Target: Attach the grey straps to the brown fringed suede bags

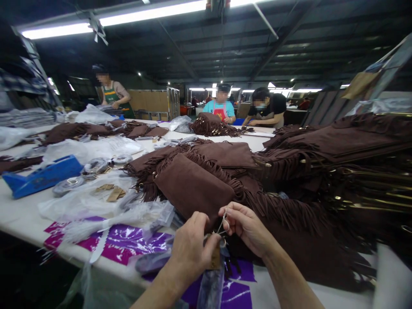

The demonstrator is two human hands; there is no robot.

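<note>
My right hand [246, 225] pinches a thin pale string [227, 224] in a loop between thumb and fingertips. Close beside it, my left hand [191, 244] is closed, its thumb pressed over the top of a brown cardboard hang tag [215, 256]; the fingers behind are partly hidden. A small metal ring [223, 243] shows by the thumb tip. Directly beyond both hands lies a dark brown suede-like bag [193, 182] with fringe along its side. Below the tag, a clear plastic-wrapped strip [210, 285] hangs toward me.
Piled fringed brown bags [363, 141] rise at the right. On the left are a blue tape dispenser [43, 174], tape rolls [96, 166], loose tags [111, 192], a bundle of white strings [93, 227] and purple plastic [135, 240]. Several people work across the table.
</note>
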